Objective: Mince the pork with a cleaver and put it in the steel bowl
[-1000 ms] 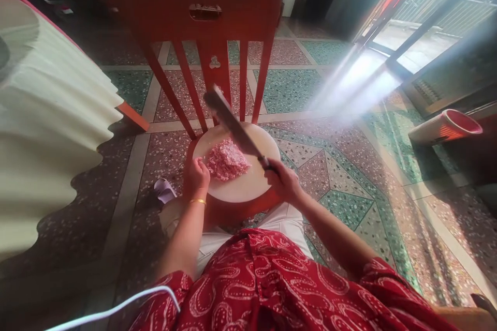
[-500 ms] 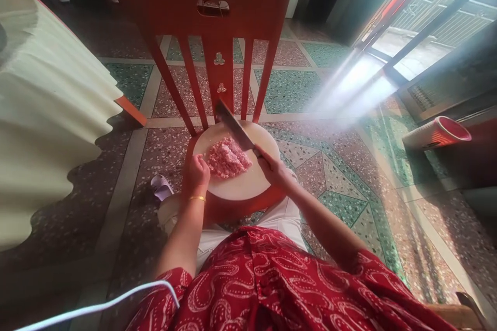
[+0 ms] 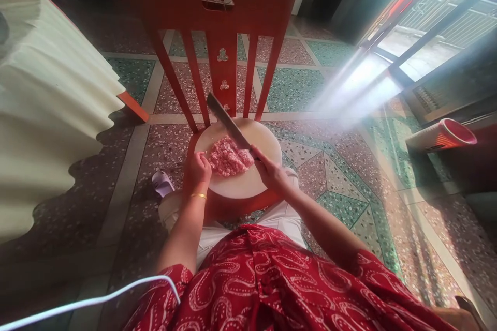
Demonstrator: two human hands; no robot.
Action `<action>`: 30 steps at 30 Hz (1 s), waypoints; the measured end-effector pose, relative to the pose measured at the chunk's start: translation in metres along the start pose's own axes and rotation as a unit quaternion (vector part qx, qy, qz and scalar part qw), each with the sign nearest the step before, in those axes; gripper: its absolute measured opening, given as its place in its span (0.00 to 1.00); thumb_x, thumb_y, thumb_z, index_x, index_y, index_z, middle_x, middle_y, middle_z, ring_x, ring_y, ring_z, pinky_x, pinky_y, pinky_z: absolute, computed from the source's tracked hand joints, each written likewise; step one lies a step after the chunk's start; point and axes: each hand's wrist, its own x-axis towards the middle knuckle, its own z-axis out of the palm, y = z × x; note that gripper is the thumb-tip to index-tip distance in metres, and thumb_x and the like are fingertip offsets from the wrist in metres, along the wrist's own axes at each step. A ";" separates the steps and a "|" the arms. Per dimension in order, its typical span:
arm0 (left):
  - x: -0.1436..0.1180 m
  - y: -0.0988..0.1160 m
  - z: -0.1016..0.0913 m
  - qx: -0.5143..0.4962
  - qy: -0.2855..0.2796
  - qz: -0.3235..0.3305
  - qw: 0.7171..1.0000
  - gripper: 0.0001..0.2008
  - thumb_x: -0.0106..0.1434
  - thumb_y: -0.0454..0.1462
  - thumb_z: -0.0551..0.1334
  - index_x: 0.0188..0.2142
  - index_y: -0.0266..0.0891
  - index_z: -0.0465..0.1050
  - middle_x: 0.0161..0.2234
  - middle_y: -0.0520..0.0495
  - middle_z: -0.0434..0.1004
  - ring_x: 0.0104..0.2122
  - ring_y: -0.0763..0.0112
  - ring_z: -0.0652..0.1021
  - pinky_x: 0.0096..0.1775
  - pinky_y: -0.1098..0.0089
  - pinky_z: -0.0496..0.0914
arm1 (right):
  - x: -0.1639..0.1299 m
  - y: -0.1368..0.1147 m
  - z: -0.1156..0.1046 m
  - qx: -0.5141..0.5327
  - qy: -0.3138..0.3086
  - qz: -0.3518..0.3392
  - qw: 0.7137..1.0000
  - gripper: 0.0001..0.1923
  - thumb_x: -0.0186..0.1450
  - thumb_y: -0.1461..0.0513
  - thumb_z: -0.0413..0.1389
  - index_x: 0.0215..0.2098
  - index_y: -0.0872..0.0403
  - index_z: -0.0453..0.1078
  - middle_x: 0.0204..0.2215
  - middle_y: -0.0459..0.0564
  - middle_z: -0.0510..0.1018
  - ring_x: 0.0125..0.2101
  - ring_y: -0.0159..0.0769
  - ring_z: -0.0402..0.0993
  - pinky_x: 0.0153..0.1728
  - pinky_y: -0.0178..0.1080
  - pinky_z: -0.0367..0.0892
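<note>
A round pale chopping board (image 3: 244, 189) lies on the seat of a red wooden chair. Minced pink meat (image 3: 229, 158) is heaped on its left half. In my right hand (image 3: 274, 173) is a cleaver (image 3: 229, 123), gripped by the handle. Its blade slants up and left over the far side of the meat, the tip beyond the board's far rim. My left hand (image 3: 199, 169), a gold bracelet at its wrist, is closed at the board's left rim, close beside the meat. The thumb side faces up; the fingers under the rim are partly hidden.
The red chair's slatted back (image 3: 217, 26) rises just behind the board. A cream tablecloth (image 3: 58, 129) hangs at left, and a lilac slipper (image 3: 162, 183) lies on the floor. At right are a waste bin (image 3: 440, 135) and a sunlit doorway. A white cable (image 3: 97, 300) crosses the lower left.
The cleaver has shifted slightly up and left, and its blade is turned more on edge. My left hand keeps its place at the board's rim. The whole view has shifted a little.
</note>
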 end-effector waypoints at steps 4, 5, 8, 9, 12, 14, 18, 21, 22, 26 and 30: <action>-0.001 0.000 -0.002 0.000 -0.009 0.006 1.000 0.13 0.63 0.31 0.49 0.42 0.33 0.69 0.41 0.35 0.76 0.42 0.60 0.76 0.46 0.63 0.69 | -0.007 0.011 0.027 -0.023 -0.058 0.053 0.997 0.25 0.70 0.62 0.45 0.65 0.52 0.58 0.47 0.54 0.79 0.40 0.40 0.79 0.43 0.37 0.71; -0.001 0.000 -0.003 -0.002 -0.009 0.004 1.000 0.13 0.62 0.31 0.50 0.42 0.33 0.69 0.40 0.35 0.76 0.42 0.60 0.77 0.45 0.63 0.69 | -0.009 0.016 0.031 -0.035 -0.096 0.076 0.992 0.25 0.69 0.62 0.47 0.64 0.52 0.59 0.43 0.53 0.80 0.38 0.40 0.80 0.40 0.37 0.71; -0.002 -0.001 -0.002 -0.008 -0.009 0.000 1.000 0.13 0.62 0.32 0.50 0.42 0.34 0.69 0.40 0.36 0.76 0.41 0.60 0.77 0.44 0.63 0.69 | -0.012 0.022 0.020 -0.027 -0.123 0.090 0.988 0.24 0.69 0.61 0.47 0.63 0.50 0.61 0.41 0.50 0.81 0.37 0.39 0.80 0.39 0.35 0.71; -0.002 -0.002 0.000 -0.009 -0.004 0.003 1.000 0.13 0.63 0.32 0.49 0.42 0.34 0.69 0.40 0.36 0.76 0.42 0.60 0.77 0.45 0.63 0.69 | -0.010 0.020 0.010 -0.014 -0.098 0.079 0.992 0.24 0.70 0.60 0.46 0.63 0.49 0.61 0.43 0.50 0.81 0.39 0.38 0.79 0.39 0.34 0.71; -0.001 -0.007 0.006 -0.002 0.012 0.018 1.000 0.13 0.64 0.33 0.48 0.41 0.33 0.69 0.40 0.35 0.76 0.42 0.60 0.77 0.45 0.63 0.69 | 0.001 0.013 -0.015 0.015 -0.009 0.042 0.999 0.26 0.70 0.59 0.45 0.65 0.50 0.57 0.48 0.50 0.78 0.42 0.37 0.78 0.42 0.34 0.70; 0.000 -0.011 0.009 0.006 0.021 0.027 0.999 0.13 0.64 0.33 0.48 0.41 0.33 0.69 0.39 0.34 0.76 0.42 0.60 0.77 0.45 0.63 0.69 | 0.010 0.015 -0.016 0.015 0.032 0.034 0.999 0.27 0.71 0.59 0.43 0.67 0.52 0.54 0.49 0.51 0.78 0.43 0.37 0.77 0.44 0.35 0.70; 0.000 -0.015 0.011 0.007 0.027 0.030 0.999 0.13 0.63 0.33 0.48 0.41 0.34 0.69 0.40 0.36 0.76 0.41 0.61 0.77 0.44 0.64 0.69 | 0.015 0.038 0.006 -0.050 -0.052 0.113 0.991 0.25 0.69 0.61 0.46 0.64 0.52 0.60 0.44 0.52 0.80 0.42 0.41 0.78 0.44 0.38 0.71; -0.001 -0.012 0.009 -0.001 0.020 0.029 0.999 0.12 0.62 0.32 0.49 0.41 0.35 0.69 0.39 0.37 0.76 0.40 0.61 0.77 0.43 0.64 0.69 | 0.014 0.043 0.002 -0.070 -0.102 0.137 0.983 0.24 0.69 0.61 0.47 0.63 0.49 0.62 0.44 0.50 0.80 0.43 0.41 0.78 0.44 0.39 0.70; -0.001 -0.011 0.009 -0.002 0.018 0.031 0.999 0.12 0.62 0.32 0.49 0.41 0.34 0.69 0.39 0.36 0.76 0.40 0.61 0.77 0.43 0.63 0.69 | 0.014 0.039 -0.005 -0.061 -0.085 0.126 0.987 0.24 0.70 0.60 0.46 0.63 0.48 0.61 0.45 0.49 0.80 0.43 0.41 0.78 0.44 0.38 0.70; 0.000 -0.010 0.009 -0.001 0.024 0.032 0.999 0.12 0.63 0.32 0.49 0.39 0.34 0.69 0.39 0.35 0.76 0.41 0.61 0.77 0.45 0.63 0.69 | 0.020 0.013 -0.016 -0.004 0.021 0.043 0.999 0.27 0.71 0.58 0.43 0.67 0.50 0.53 0.47 0.50 0.79 0.44 0.40 0.77 0.44 0.36 0.71; -0.001 -0.014 0.010 0.007 0.025 0.033 0.999 0.12 0.63 0.33 0.49 0.41 0.35 0.69 0.39 0.36 0.76 0.41 0.62 0.77 0.45 0.64 0.69 | 0.020 0.016 0.021 -0.002 -0.006 0.038 0.999 0.26 0.71 0.60 0.45 0.67 0.50 0.54 0.51 0.51 0.76 0.46 0.40 0.77 0.45 0.36 0.70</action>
